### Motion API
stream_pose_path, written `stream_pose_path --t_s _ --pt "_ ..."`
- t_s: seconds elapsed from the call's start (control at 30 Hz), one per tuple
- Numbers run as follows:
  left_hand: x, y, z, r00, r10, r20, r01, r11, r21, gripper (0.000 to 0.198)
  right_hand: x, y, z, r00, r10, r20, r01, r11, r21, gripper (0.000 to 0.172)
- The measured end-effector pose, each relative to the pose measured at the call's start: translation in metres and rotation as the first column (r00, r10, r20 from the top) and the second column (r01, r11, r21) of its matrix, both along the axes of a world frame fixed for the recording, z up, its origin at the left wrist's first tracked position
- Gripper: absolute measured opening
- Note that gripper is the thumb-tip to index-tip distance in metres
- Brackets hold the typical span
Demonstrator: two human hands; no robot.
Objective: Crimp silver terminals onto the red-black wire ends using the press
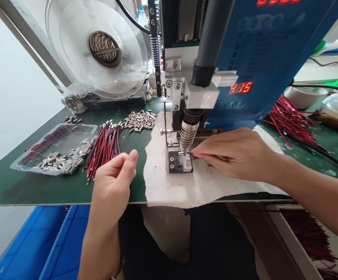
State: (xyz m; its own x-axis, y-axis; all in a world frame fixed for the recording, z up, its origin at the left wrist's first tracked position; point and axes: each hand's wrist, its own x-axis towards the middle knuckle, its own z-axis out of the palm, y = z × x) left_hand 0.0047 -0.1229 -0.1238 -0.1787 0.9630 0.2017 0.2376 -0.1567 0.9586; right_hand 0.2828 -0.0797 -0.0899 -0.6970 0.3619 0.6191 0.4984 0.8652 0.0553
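Note:
My right hand [230, 155] is closed in a pinch on a thin red-and-black wire [195, 156], mostly hidden by my fingers. The wire's end lies at a small black-and-silver fixture [174, 163], directly under the spring-wrapped tip [188, 134] of a blue soldering machine [244, 50]. On the fixture rests a small silver metal piece, partly covered by the tip. My left hand [113, 182] is curled into a fist, thumb on top, left of the fixture at the table's front edge. Whatever it may hold is hidden. Beside it lies a bundle of red-and-black wires [104, 146].
Small silver cylinders [140, 120] are heaped behind the wires. A clear plastic tray [25, 168] holds more cylinders and wires. A white cloth [163, 194] lies under the fixture. A large clear reel [69, 50] stands at back left; more red wires [288, 116] lie right.

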Motion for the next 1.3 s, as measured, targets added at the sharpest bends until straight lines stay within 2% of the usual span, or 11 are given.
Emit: stream_pose_path --t_s 0.1,0.5,1.03,1.17,1.3 --pt "-0.0002 -0.0003 0.0011 1.000 -0.001 0.000 0.001 1.000 0.003 0.051 -0.0007 -0.0003 0.0000 0.998 0.030 -0.047 -0.029 0.999 0.021 0.020" --pt "-0.0005 -0.0015 0.0005 1.000 -0.006 -0.009 0.006 1.000 -0.007 0.049 -0.0015 -0.0005 -0.0013 0.998 0.027 -0.055 -0.025 0.999 0.034 0.020" --pt "0.0001 -0.0012 0.0032 1.000 -0.002 -0.020 0.001 1.000 -0.018 0.052 -0.0029 -0.0021 0.0041 0.996 0.007 -0.090 -0.007 1.000 -0.002 0.018" --pt "-0.0009 -0.0017 0.0024 1.000 -0.015 -0.023 0.015 1.000 -0.025 0.051 -0.0039 -0.0045 0.0039 0.995 -0.023 -0.100 0.017 0.998 -0.062 0.021" --pt "0.0015 -0.0025 0.0035 0.999 -0.002 -0.044 0.001 1.000 -0.023 0.049 -0.0032 -0.0056 0.0047 0.989 0.005 -0.146 -0.013 0.999 -0.052 0.012"
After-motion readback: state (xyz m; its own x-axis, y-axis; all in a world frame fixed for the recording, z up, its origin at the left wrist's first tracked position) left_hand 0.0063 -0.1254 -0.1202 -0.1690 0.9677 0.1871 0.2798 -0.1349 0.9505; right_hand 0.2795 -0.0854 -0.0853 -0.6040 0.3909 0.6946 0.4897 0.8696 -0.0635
